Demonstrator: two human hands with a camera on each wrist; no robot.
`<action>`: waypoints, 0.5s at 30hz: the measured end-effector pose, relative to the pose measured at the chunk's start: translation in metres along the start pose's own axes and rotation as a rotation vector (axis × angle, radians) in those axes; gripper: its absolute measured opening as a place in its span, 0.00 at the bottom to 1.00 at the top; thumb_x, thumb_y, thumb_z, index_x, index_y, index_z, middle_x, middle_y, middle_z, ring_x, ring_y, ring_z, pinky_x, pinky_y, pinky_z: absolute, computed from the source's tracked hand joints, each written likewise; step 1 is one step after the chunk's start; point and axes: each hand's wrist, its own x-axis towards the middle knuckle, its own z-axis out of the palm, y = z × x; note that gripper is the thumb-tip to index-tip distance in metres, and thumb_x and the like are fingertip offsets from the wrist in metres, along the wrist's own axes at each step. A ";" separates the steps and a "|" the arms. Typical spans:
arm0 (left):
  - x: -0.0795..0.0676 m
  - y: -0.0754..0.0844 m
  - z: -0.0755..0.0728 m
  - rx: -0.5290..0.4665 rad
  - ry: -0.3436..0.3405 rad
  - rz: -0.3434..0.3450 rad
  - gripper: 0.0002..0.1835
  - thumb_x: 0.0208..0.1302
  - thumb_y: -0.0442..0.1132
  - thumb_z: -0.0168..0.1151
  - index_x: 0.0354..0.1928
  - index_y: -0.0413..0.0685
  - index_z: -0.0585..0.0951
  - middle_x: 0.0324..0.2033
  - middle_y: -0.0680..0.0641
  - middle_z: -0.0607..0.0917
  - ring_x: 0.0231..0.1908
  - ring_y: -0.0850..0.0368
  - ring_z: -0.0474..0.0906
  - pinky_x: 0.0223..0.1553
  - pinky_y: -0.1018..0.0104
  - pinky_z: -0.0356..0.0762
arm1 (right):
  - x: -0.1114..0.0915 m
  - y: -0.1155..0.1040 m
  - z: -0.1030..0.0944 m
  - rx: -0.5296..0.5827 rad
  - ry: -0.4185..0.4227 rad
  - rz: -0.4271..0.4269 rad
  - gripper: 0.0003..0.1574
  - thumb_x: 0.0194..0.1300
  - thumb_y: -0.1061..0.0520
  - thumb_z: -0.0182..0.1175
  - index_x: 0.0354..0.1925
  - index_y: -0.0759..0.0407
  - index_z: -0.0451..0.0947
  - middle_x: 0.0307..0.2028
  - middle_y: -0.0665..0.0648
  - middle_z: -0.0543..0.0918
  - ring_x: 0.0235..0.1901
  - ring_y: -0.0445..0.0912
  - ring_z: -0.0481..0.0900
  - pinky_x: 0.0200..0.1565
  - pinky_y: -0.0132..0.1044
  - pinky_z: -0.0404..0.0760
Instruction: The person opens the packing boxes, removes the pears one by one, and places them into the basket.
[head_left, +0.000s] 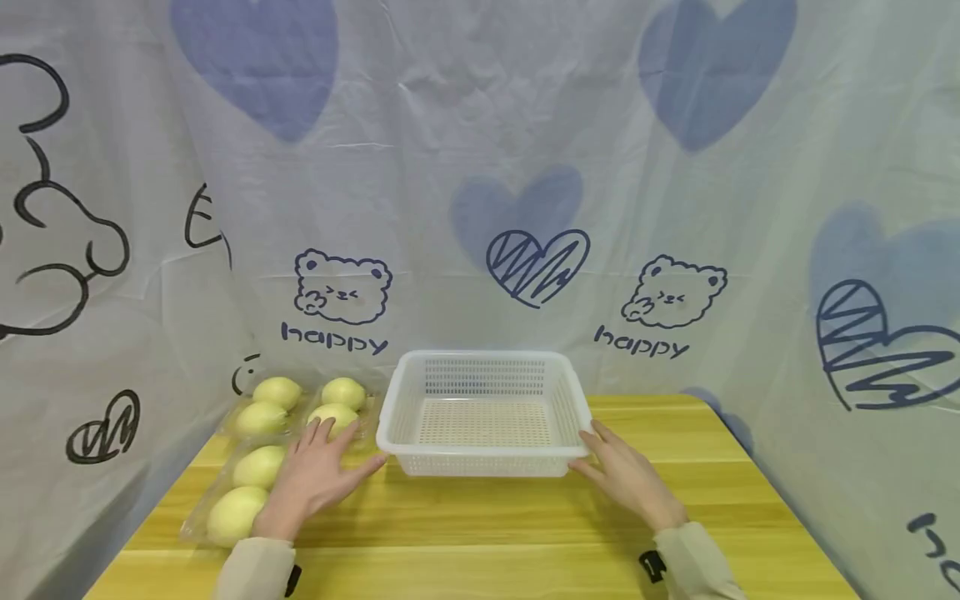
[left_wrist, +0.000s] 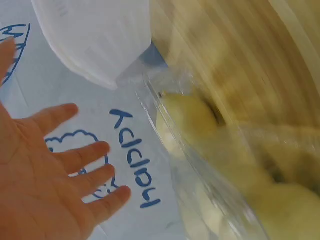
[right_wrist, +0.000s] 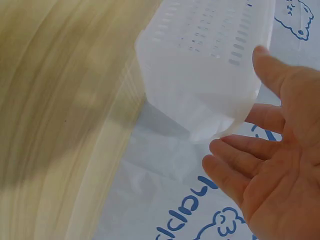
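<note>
A white plastic basket with slotted walls stands upright at the back middle of the table, with nothing inside. My right hand is at its front right corner, fingers nearly straight. In the right wrist view the thumb overlaps the basket wall and the index fingertip passes behind its edge. To the left, my left hand has its fingers spread, overlapping the packs of pale yellow fruit in the head view. Its thumb tip is close to the basket's front left corner. The left wrist view shows the palm holding nothing.
Clear plastic packs hold several fruits along the table's left side. The wooden table ends at the back against a white curtain printed with hearts and bears. Curtain also hangs on both sides.
</note>
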 end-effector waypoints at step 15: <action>-0.031 -0.058 -0.016 -0.018 -0.159 -0.196 0.52 0.66 0.76 0.30 0.73 0.37 0.59 0.66 0.17 0.53 0.65 0.17 0.45 0.58 0.20 0.47 | 0.000 0.000 0.004 -0.025 0.075 -0.022 0.26 0.68 0.48 0.60 0.57 0.64 0.78 0.63 0.74 0.71 0.56 0.67 0.77 0.55 0.60 0.76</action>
